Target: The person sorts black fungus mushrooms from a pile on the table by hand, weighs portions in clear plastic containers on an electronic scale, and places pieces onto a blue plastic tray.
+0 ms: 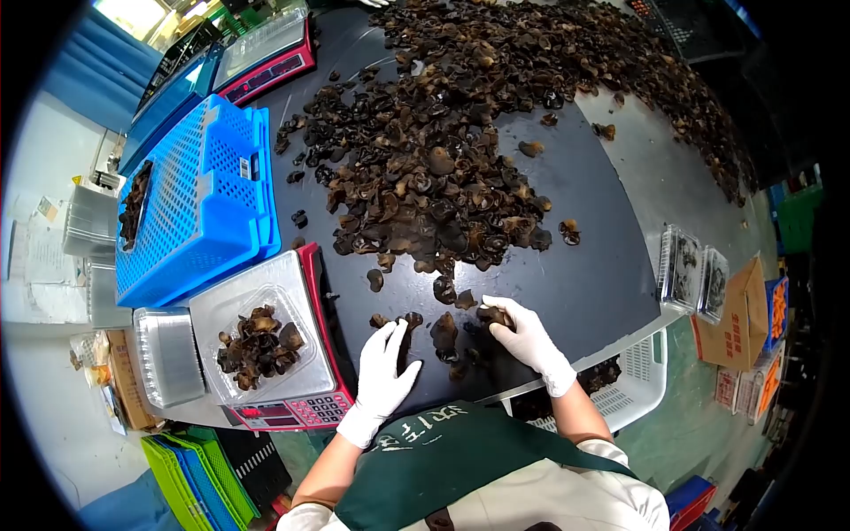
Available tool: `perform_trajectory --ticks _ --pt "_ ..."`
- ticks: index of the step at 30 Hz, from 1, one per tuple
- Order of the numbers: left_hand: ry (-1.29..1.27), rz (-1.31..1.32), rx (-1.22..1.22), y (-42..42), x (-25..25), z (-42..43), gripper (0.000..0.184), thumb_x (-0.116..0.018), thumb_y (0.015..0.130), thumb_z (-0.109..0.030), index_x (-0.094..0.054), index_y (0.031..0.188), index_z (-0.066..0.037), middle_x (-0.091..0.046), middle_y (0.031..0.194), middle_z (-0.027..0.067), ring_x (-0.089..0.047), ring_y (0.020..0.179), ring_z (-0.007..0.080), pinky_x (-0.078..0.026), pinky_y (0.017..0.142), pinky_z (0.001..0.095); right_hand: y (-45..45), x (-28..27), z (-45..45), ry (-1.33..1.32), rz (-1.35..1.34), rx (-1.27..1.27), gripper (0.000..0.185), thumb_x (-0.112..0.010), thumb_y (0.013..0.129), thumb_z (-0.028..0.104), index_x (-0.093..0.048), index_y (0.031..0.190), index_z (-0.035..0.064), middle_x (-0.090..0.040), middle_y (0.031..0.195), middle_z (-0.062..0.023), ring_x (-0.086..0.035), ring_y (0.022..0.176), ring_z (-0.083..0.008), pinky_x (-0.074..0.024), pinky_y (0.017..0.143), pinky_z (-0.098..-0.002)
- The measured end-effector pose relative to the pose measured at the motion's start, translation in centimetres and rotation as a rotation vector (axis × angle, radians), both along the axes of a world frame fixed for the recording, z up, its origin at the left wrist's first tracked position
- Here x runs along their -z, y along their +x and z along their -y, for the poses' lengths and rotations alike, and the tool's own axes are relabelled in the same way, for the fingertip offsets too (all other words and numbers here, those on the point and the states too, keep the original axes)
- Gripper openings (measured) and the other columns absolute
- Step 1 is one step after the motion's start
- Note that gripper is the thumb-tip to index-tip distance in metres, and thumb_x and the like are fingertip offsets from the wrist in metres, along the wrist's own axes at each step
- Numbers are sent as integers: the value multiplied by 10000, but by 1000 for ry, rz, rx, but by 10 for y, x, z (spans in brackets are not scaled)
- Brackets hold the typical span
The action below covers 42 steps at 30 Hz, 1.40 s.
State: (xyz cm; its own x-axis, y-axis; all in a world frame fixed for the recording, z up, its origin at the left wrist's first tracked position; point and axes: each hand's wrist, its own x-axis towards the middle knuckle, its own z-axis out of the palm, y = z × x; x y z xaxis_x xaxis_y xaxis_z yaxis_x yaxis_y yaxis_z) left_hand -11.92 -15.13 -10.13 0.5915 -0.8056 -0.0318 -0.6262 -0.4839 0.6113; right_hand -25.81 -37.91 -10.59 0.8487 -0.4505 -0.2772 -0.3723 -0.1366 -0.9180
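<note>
My left hand (381, 376), in a white glove, rests on the black table near its front edge. Its fingers are stretched out with the thumb apart, touching a few dark wood ear mushrooms (413, 320). Across from it, my white-gloved right hand (527, 341) pinches a wood ear mushroom (490, 315) between thumb and fingers. Several loose pieces (444, 333) lie between the two hands. Beyond them spreads a big heap of wood ear mushrooms (434, 177). Left of my left hand, a clear plastic tray (303, 367) with wood ears sits on a red scale (326, 336).
A blue perforated crate (190, 221) stands behind the scale, with stacked clear trays (168, 358) at its left. Another scale (266, 75) is farther back. Filled clear boxes (680, 265) sit at the right edge. A white basket (642, 385) is below the table, near a cardboard box (730, 323).
</note>
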Motion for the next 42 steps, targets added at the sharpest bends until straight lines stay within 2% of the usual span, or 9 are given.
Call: perform_trajectory --ticks 5,9,13,19,24,27,35,38,42 --pt "-13 -1 -1 1 -1 1 739 -733 713 -177 -437 1381 -70 -477 1301 183 -446 1206 356 -350 1039 439 -5 18 -5 328 129 222 438 -599 849 3 -537 1280 50 -618 1112 -31 -555 1007 -104 -449 909 -274" --pt "-11 -9 -11 0 -4 1 771 -750 692 -182 -430 1386 -76 -460 1319 186 -434 1222 359 -341 1047 445 1 -22 -24 336 68 -67 490 -711 800 91 -558 1265 61 -637 1104 -71 -581 964 -143 -473 871 -299" --pt "83 28 -12 -3 7 -1 801 -761 679 -188 -419 1395 -80 -438 1340 201 -419 1236 372 -331 1054 452 12 -4 -32 -516 113 -152 392 -707 778 197 -597 1137 86 -607 1060 -98 -555 999 -297 -448 895 -409" --pt "102 11 -18 -10 16 -11 788 -752 695 -177 -409 1397 -78 -392 1376 218 -374 1276 382 -311 1076 438 13 24 -16 -490 216 -56 197 -630 753 28 -667 940 77 -654 905 -104 -637 856 -293 -522 754 -349" --pt "3 -7 -107 -3 6 -12 677 -712 731 -130 -463 1358 -78 -430 1348 211 -429 1231 372 -358 1040 433 -36 -28 55 207 -81 -531 167 -592 784 138 -684 793 -2 -703 834 -108 -663 773 -263 -524 771 -311" --pt "9 75 -112 5 11 -6 687 -714 726 -143 -463 1363 -86 -423 1359 216 -412 1243 390 -334 1055 458 -29 -77 45 -137 -559 -552 234 -649 741 249 -695 768 21 -679 721 -100 -639 713 -287 -506 706 -345" --pt "165 191 14 22 27 14 819 -758 692 -337 -412 1414 -165 -314 1453 229 -282 1306 490 -270 1074 526 15 -12 -28 -727 154 -508 673 -740 708 322 -508 1313 138 -455 1364 -148 -418 1251 -350 -347 1041 -459" --pt "109 337 130 17 24 20 476 -712 744 -188 -594 1204 -151 -538 1218 151 -490 1101 383 -422 928 455 26 14 -40 -798 245 -635 619 -721 722 341 -542 1280 142 -449 1373 -132 -400 1265 -360 -329 1060 -470" --pt "24 249 32 7 30 16 236 -679 764 -66 -651 994 -109 -570 1010 119 -554 942 305 -471 828 375 13 41 -35 -683 487 -474 140 -704 711 165 -623 819 125 -578 988 -13 -529 1007 -250 -468 828 -379"
